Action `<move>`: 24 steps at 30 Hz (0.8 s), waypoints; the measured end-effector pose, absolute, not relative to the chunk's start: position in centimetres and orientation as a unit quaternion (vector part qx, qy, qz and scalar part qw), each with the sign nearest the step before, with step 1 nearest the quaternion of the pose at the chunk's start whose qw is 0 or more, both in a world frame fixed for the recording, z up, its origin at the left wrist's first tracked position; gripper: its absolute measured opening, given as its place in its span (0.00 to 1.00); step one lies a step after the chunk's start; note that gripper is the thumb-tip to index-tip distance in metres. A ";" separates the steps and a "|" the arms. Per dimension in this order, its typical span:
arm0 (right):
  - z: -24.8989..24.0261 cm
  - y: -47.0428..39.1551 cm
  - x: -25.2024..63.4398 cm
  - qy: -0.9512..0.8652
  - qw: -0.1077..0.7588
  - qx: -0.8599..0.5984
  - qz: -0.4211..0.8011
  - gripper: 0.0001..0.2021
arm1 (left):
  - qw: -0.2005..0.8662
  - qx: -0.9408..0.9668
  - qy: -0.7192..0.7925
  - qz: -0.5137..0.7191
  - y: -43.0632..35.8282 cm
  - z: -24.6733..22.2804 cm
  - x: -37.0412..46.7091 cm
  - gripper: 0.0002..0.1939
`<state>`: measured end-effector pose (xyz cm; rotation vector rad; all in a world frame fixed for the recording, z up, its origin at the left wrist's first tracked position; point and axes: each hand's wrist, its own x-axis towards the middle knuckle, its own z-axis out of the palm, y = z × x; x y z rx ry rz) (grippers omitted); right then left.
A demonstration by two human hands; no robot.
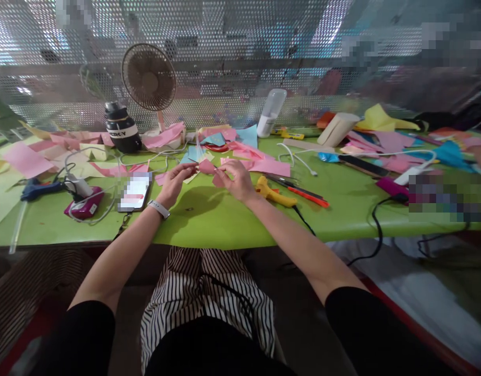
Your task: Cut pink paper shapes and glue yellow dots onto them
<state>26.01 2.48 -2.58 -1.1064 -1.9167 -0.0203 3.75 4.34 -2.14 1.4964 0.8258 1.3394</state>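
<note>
A small pink piece of paper (206, 167) is held up between my two hands above the green table. My left hand (176, 183), with a pale band on its wrist, pinches it at the left edge. From the other side, the thumb and fingers of my right hand (237, 180) are closed on it. Its exact folds are too small to make out. Right of my right hand lies a yellow glue gun (272, 192). A phone (134, 191) with a lit screen rests left of my left hand.
Pink paper scraps (269, 166) lie beyond my hands. A fan (149, 78), a black bottle (122, 128) and a clear bottle (272, 112) stand at the back. Power strips (84, 202), cables, a blue glue gun (40, 189) and a red-handled tool (309, 196) lie on the green table (220, 230).
</note>
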 end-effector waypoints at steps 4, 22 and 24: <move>-2.6 4.0 27.6 -0.776 0.391 -0.486 -0.094 0.13 | 0.407 0.594 0.382 0.579 5.0 -2.0 3.1 0.14; -2.6 5.8 29.9 -0.704 0.470 -0.511 -0.147 0.14 | 0.295 0.657 0.453 0.525 5.7 -2.0 2.4 0.15; -2.4 6.0 30.2 -0.693 0.496 -0.503 -0.144 0.14 | 0.281 0.668 0.458 0.515 5.7 -2.0 2.4 0.15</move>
